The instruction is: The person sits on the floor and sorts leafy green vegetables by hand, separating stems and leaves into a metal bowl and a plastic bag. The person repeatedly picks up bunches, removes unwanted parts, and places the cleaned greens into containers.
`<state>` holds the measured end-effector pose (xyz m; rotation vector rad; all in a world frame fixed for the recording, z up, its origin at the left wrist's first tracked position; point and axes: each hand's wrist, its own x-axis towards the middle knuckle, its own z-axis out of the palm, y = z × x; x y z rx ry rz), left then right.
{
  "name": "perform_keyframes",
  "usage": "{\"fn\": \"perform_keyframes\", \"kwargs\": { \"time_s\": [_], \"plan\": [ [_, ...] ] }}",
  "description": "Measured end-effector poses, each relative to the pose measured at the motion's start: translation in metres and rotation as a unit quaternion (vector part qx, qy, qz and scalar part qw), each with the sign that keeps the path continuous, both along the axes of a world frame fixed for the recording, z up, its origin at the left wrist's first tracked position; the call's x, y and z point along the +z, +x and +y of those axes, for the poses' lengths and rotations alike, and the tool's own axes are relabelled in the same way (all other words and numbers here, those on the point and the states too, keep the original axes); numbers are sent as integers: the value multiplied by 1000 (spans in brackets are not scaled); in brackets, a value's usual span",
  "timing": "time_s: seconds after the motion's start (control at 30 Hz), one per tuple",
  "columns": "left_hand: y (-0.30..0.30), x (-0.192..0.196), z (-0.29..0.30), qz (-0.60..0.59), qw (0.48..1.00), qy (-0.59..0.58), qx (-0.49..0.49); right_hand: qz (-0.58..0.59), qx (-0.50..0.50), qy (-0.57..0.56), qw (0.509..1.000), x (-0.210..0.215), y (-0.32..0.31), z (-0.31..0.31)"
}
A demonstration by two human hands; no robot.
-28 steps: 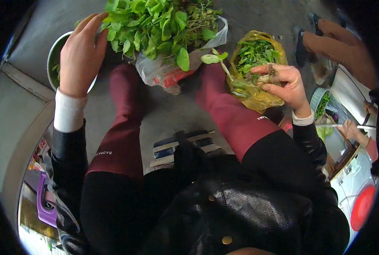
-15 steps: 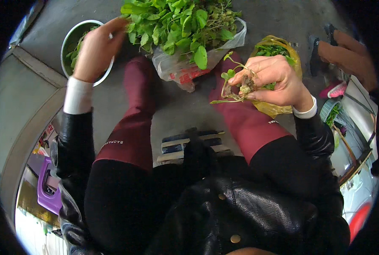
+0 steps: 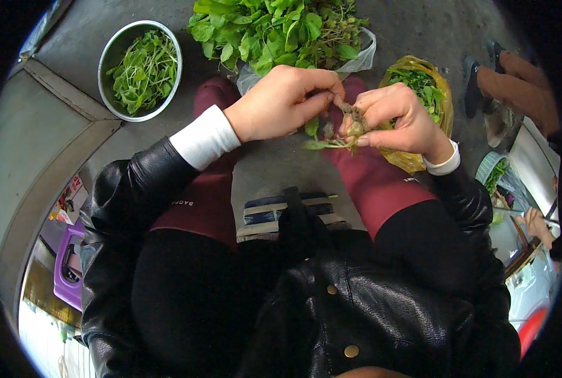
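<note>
My right hand (image 3: 404, 120) is closed round a small leafy green with its soil-covered roots (image 3: 358, 120), held above my right boot. Thumb and forefinger of my left hand (image 3: 287, 104) pinch the same plant at its upper left end. One green leaf (image 3: 318, 145) sticks out below the roots. Beyond my hands lies a large heap of leafy greens (image 3: 274, 31) on a white plastic bag (image 3: 364, 58). To the left, a round metal bowl (image 3: 105, 88) holds picked green sprigs (image 3: 143, 72).
A yellow plastic bag (image 3: 446, 116) with more greens stands beside my right boot (image 3: 382, 183). At the far right is another person's leg (image 3: 514, 94), near a basket of greens (image 3: 492, 170). A purple plastic container (image 3: 66, 277) is at the lower left.
My left hand has come from between the bowl and the heap to the plant in my right hand and now pinches it. The right hand keeps its hold. The bowl's greens now show fully.
</note>
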<state>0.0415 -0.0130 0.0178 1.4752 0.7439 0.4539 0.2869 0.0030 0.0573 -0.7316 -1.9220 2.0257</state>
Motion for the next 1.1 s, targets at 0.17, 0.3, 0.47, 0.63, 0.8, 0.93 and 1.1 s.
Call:
{"fn": "perform_keyframes", "kwargs": {
  "time_s": [0.17, 0.3, 0.47, 0.63, 0.8, 0.93, 1.1],
  "plan": [
    [-8, -10, 3, -15, 997, 74, -6, 6, -39, -79, 996, -10, 8, -5],
    [-7, -14, 1, 15, 996, -88, 15, 54, -98, -68, 991, -15, 5, -10],
    [-12, -11, 3, 13, 987, -153, 56, 68, -111, -88, 988, -15, 6, -10],
    [-73, -19, 23, 195, 966, 61, 159, 68, -154, -82, 982, -7, 35, -8],
    [-191, -48, 20, 367, 854, 207, 304, -115, -240, -18, 964, 14, 120, -12],
    [-274, -81, 0, 473, 829, 139, 265, -184, -318, -86, 926, 5, 212, -26],
    [-301, -120, -12, 528, 833, 120, 114, -494, -228, -143, 827, -53, 264, -66]
  ]
}}
